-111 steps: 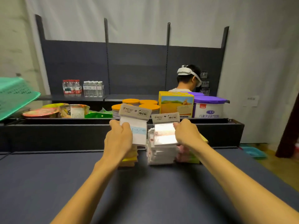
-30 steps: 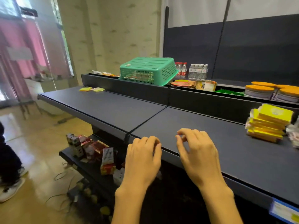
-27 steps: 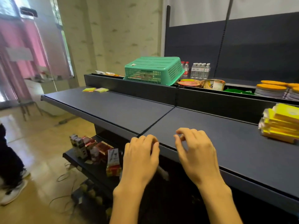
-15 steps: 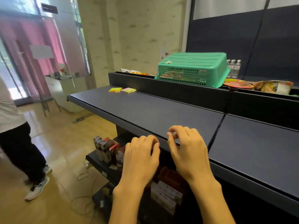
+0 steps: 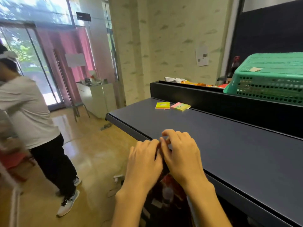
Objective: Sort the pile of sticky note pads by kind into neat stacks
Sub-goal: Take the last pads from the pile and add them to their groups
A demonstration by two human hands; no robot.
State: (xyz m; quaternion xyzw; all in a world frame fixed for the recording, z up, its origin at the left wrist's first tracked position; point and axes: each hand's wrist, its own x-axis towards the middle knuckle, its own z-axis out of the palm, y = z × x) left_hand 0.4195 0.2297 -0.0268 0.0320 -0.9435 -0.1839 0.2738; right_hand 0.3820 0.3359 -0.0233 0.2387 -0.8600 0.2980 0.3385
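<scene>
Both hands are up at the front edge of the dark grey shelf top (image 5: 229, 145), side by side and touching. The left hand (image 5: 144, 161) has loosely curled fingers with nothing in it that I can see. The right hand (image 5: 182, 156) is curled too, thumb and forefinger close together, can't tell if anything's pinched there.

The flat yellow-green sticky note pad (image 5: 162, 105) and the pink-and-yellow sticky note pad (image 5: 180, 106) lie just beside each other at the shelf's far end, well apart from the hands. Each has a small round logo, too blurry to read.

An upturned green plastic basket (image 5: 268, 79) sits behind the back ledge, with a pale sticker on top, unreadable. There's also a white paper notice on the wall (image 5: 202, 57), print illegible. A person in a white t-shirt (image 5: 27, 112) stands off to the left.
</scene>
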